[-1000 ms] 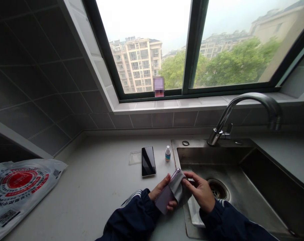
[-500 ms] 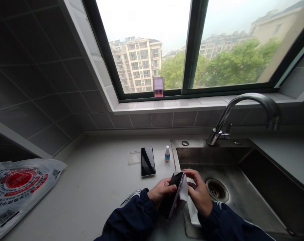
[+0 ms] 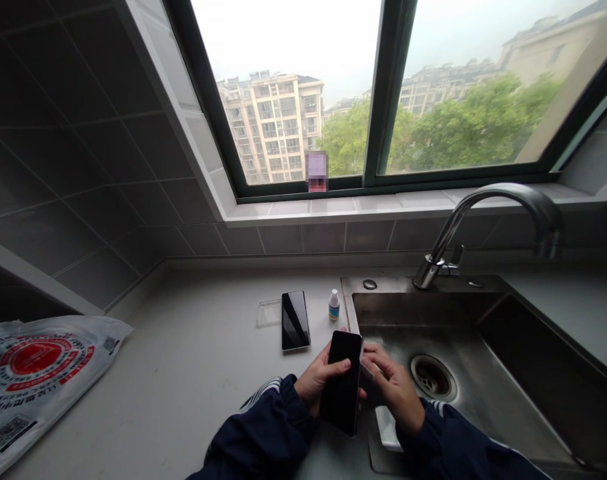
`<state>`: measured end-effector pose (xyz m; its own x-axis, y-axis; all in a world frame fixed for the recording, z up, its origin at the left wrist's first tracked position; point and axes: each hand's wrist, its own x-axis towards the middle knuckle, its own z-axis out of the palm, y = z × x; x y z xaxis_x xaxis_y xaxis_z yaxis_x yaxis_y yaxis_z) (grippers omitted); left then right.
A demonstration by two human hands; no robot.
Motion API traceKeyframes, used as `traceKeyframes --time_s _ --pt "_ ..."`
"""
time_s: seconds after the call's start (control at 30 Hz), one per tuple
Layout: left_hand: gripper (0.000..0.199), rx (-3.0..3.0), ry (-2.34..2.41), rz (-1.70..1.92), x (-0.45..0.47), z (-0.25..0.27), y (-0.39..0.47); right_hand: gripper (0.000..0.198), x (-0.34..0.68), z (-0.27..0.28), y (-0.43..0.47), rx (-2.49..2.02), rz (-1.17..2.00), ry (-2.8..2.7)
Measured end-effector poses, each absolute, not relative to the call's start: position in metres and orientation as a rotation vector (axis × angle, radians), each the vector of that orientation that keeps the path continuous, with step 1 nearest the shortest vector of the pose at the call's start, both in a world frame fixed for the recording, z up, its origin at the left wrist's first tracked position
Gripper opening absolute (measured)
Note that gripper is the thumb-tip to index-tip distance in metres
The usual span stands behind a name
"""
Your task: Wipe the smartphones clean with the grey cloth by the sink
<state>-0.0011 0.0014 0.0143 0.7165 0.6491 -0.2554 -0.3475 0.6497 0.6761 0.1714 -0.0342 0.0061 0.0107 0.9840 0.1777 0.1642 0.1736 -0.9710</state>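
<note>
My left hand (image 3: 317, 381) grips a black smartphone (image 3: 341, 393), thumb across its dark screen and fingers behind it. The screen faces up towards me, over the sink's left edge. At the phone's right edge, my right hand (image 3: 391, 383) is closed on a white tissue (image 3: 365, 364); only a small part of it shows between the fingers and the phone. Beyond the hands lies a second smartphone (image 3: 295, 320) on the counter, overlapping a clear phone case (image 3: 268, 313). A small white-capped bottle (image 3: 334, 307) stands upright to its right.
The steel sink (image 3: 463, 310) with its arched faucet (image 3: 498, 193) is on the right. A white packet (image 3: 387, 427), partly hidden by my right sleeve, lies at the sink's left edge. A printed plastic bag (image 3: 48, 373) rests on the counter (image 3: 193, 373) at left, below the window.
The held phone has turned from edge-on to screen up. My right hand has moved slightly down and left along its edge, and the white tissue is now mostly hidden.
</note>
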Motion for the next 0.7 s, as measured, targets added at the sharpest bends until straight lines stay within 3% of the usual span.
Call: traceKeyframes --time_s 0.5,0.6,0.7 --pt "0.063 0.446 0.357 0.514 -0.002 0.017 0.0 0.04 0.197 0.002 -0.023 -1.344 0.618 -1.156" --pt "0.071 0.378 0.299 0.474 -0.001 0.019 0.0 0.029 0.193 0.005 -0.031 -1.305 0.527 -1.28" --pt "0.065 0.311 0.265 0.62 0.003 0.022 -0.001 0.026 0.18 0.007 -0.041 -1.179 0.56 -1.586"
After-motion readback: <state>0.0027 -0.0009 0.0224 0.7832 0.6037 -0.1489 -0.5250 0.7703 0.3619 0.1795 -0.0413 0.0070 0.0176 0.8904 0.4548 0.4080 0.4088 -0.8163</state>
